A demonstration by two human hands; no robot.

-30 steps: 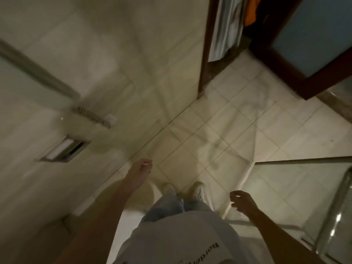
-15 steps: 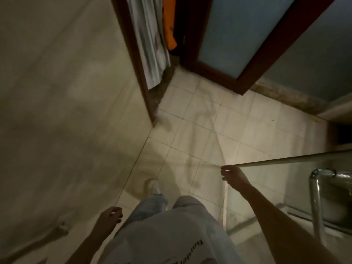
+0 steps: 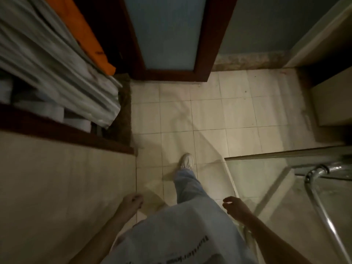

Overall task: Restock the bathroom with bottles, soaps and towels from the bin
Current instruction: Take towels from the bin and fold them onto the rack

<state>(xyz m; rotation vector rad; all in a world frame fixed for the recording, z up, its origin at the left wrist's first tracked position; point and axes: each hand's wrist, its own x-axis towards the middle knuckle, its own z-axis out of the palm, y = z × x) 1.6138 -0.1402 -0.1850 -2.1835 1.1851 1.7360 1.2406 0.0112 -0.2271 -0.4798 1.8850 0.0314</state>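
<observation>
Both hands are empty. The left hand [image 3: 131,201] hangs at the hip with its fingers loosely curled round nothing, and the right hand [image 3: 236,207] is half open, fingers slack and spread a little, touching nothing.

Half a second ago the right hand was up at the edge of the glass panel [image 3: 285,152]. Now it has come away and dropped beside the person's thigh, with the glass edge ahead of it and to its right. The person has also turned. The tiled wall that filled the view a second ago now sits only to the left of the left hand, and the frosted door [image 3: 167,31] lies well ahead of both hands. One white shoe [image 3: 186,161] is stepped out ahead, between the two hands.

I take this as walking, not restocking: nothing is being carried, and the person seems to be heading across the floor tiles [image 3: 219,115] for another load.

No bin shows anywhere, nor any bottle or soap. Well ahead and to the left of the left hand there is a dark wooden opening where a striped cloth [image 3: 57,63] and an orange cloth [image 3: 80,29] hang. Under the striped one are some pale rolls [image 3: 49,109], too blurred for me to say whether they are towels or paper. All of it is well out of either hand's reach, so several steps come before any grasp.
</observation>
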